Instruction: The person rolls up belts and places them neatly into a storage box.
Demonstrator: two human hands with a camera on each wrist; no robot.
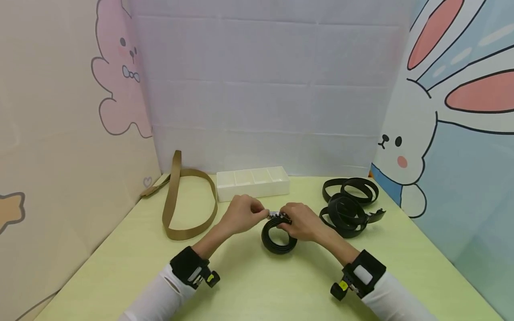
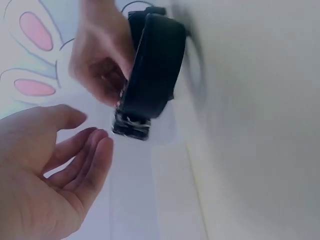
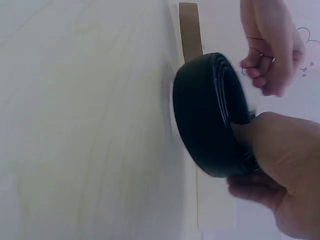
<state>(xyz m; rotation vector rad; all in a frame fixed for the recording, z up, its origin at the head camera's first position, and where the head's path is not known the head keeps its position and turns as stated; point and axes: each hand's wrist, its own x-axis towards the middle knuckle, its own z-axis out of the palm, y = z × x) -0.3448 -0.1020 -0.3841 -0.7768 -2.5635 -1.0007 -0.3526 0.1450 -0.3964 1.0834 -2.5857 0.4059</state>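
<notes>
Cartoon-rabbit walls are framing a pale green worktop (image 1: 249, 285). At its centre a coiled black belt (image 1: 279, 236) is being gripped by the right hand (image 1: 302, 221), fingers curled round the roll. Its buckle (image 1: 276, 215) is pointing left, toward the left hand (image 1: 242, 214), whose fingers are being held loosely open, just beside it.

staged booth | cartoon rabbit panels (image 1: 453, 111) | white backdrop (image 1: 265, 84) | green table (image 1: 257, 285)

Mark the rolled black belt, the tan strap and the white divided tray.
rolled black belt (image 1: 277, 243), head view, front of coil
tan strap (image 1: 188, 232), head view, near bend
white divided tray (image 1: 253, 190), head view, front wall
</notes>
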